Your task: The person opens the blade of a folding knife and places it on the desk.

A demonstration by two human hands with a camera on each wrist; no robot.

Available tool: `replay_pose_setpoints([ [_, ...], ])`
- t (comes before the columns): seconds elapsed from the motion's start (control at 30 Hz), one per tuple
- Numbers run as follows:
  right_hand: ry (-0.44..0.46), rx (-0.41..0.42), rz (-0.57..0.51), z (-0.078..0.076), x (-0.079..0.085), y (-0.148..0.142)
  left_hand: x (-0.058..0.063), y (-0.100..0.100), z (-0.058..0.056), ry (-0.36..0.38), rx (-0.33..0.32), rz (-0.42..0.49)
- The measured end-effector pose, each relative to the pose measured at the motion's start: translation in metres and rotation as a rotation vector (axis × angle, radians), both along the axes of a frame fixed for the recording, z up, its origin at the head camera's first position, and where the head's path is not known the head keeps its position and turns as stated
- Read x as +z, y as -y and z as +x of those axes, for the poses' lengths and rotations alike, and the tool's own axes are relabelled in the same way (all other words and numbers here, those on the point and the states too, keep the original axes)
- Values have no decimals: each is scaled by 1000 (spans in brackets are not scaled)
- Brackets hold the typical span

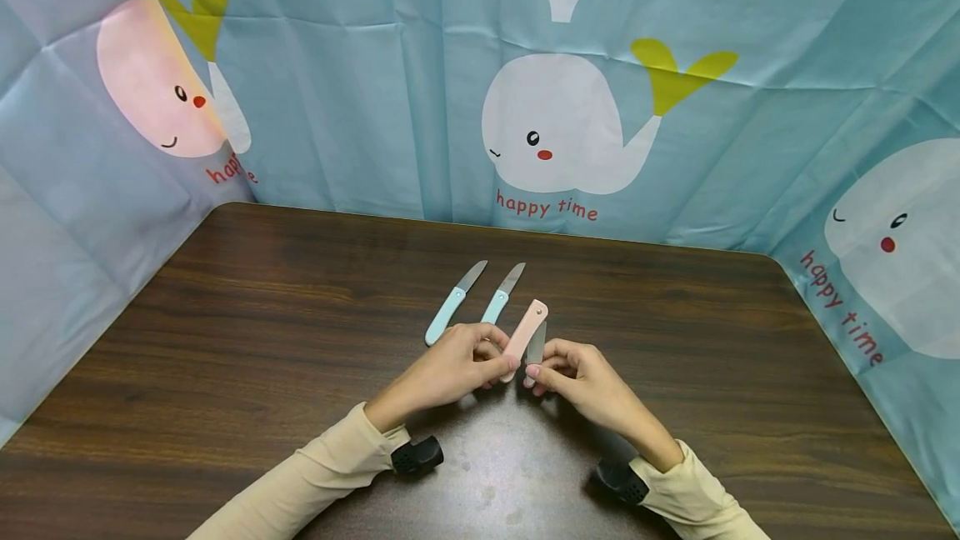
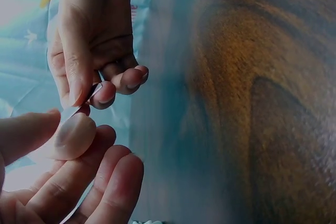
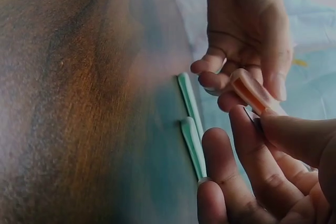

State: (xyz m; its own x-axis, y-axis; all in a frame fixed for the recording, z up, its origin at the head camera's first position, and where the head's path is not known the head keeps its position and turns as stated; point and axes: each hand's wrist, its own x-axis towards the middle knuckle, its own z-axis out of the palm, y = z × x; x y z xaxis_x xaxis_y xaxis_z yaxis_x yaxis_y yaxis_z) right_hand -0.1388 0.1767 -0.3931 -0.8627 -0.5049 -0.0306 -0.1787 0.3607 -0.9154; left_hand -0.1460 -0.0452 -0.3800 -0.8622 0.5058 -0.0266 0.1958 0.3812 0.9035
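Observation:
A pink-handled folding knife point(image 1: 527, 328) is held up between both hands, its blade point(image 1: 536, 343) partly swung out from the handle. My left hand point(image 1: 459, 363) pinches the handle's lower end between thumb and fingers. The blade's tip end is pinched by my right hand point(image 1: 592, 382). In the right wrist view the handle point(image 3: 251, 92) shows its open slot facing the camera. Two light-blue folding knives lie unfolded just beyond the left hand: one knife point(image 1: 447, 314) in full sight, the other knife point(image 1: 496, 305) with its handle end hidden behind the fingers.
The dark wood-grain table point(image 1: 300, 298) spreads around the hands. A light-blue curtain point(image 1: 360, 107) printed with whales hangs along its back and sides. Black wrist cameras sit at both cuffs, the left camera point(image 1: 417, 456) and the right camera point(image 1: 621, 482) close above the tabletop.

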Motion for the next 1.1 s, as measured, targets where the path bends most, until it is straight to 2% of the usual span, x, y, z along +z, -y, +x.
replay_pose_setpoints([
  [0.53, -85, 4, 84, -4, 6, -9, 0, 5, -3, 52, -1, 65],
  [0.7, -112, -27, 117, -8, 8, -16, 2, 8, -6, 69, 8, 70],
  [0.87, -137, -79, 150, -11, 11, -21, 4, 11, -9, 47, 30, 43],
  [1.1, -115, -120, 168, -13, 11, -25, 4, 14, -10, -11, 40, -3],
])
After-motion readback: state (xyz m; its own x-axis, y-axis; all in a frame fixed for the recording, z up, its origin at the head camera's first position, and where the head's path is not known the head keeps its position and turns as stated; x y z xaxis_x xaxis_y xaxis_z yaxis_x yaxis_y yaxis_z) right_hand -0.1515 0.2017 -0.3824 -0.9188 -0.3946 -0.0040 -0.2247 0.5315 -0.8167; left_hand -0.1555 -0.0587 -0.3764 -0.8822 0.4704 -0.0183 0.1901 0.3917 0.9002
